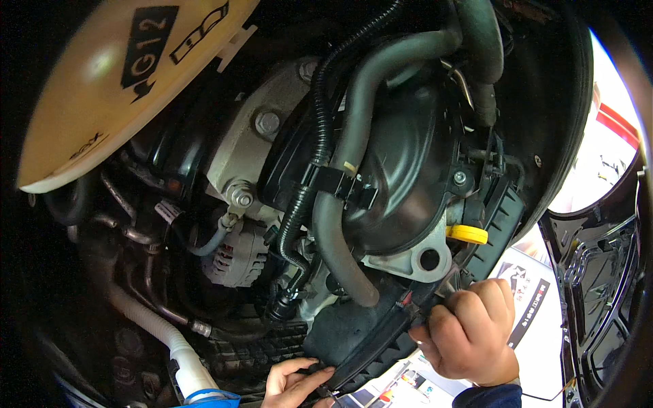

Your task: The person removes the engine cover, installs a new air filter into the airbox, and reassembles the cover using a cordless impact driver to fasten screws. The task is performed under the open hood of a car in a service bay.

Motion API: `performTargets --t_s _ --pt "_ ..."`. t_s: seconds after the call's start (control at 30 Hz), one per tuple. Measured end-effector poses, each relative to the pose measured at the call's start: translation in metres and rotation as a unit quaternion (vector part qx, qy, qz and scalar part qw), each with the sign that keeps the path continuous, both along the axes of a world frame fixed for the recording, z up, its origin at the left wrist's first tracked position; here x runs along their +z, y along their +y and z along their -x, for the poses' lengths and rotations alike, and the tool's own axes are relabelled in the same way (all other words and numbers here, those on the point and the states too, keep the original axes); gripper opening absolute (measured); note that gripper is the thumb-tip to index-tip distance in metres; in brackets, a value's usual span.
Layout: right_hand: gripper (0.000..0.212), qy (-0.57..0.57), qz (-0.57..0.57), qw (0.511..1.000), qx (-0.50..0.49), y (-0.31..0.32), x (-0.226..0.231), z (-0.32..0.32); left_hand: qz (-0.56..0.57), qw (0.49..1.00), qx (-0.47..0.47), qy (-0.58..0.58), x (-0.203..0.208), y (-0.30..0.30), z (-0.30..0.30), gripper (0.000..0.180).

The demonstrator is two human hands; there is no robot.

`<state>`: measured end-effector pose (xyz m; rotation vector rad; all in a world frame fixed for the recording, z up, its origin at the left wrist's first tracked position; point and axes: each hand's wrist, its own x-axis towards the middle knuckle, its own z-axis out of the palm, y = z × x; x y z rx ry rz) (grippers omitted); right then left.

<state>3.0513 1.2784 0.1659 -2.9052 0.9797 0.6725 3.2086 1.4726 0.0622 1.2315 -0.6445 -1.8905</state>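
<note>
You're leaning into a car's engine bay, so this is a garage or workshop. There's the alternator (235, 255), thick rubber hoses (340, 204), a yellow dipstick handle (467, 234) and the cream coolant tank (115, 81).

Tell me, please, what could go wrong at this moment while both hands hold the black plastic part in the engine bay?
The right hand and left hand grip the long black plastic part at opposite ends; it might flex or crack. Fingers sit close to the rubber hose and metal bracket, so they might get pinched or scraped.
</note>
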Motion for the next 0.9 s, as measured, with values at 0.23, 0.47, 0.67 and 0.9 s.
performTargets --t_s 0.23,0.47,0.67,0.9 --pt "0.027 -0.036 0.002 0.999 -0.001 0.004 -0.006 0.001 0.008 1.000 0.002 0.002 0.001 0.002 0.000 0.052" --pt "0.036 -0.039 -0.015 0.999 -0.033 -0.002 0.001 -0.008 -0.007 1.000 -0.001 0.005 0.001 0.004 0.000 0.052" --pt "0.036 0.012 -0.042 0.999 0.009 -0.002 0.002 -0.008 -0.007 1.000 0.005 0.012 0.000 0.006 0.000 0.052" --pt "0.034 -0.031 -0.038 0.998 -0.050 0.000 0.002 -0.008 -0.018 1.000 0.015 0.019 0.000 0.008 0.001 0.052"
